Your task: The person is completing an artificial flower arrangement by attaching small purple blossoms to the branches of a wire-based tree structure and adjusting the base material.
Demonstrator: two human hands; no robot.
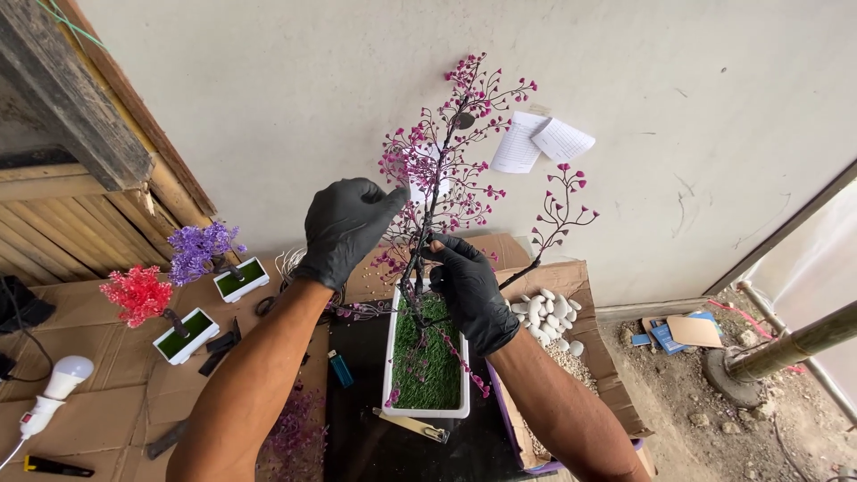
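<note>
Both my hands wear black gloves. My left hand point(346, 228) reaches to the branches of a small artificial tree with pink-purple beads point(446, 156), fingers pinched near a branch. My right hand point(467, 287) grips the tree's dark trunk low down. The tree stands in a white rectangular planter point(390, 357) filled with green artificial grass. A loose pink sprig lies across the grass.
A red mini tree point(138, 295) and a purple mini tree point(201, 250) stand in small white pots at left. White pebbles point(544, 312) fill a cardboard box at right. A blue lighter point(340, 368), a white bulb point(67, 375), and papers on the wall point(540, 141) are nearby.
</note>
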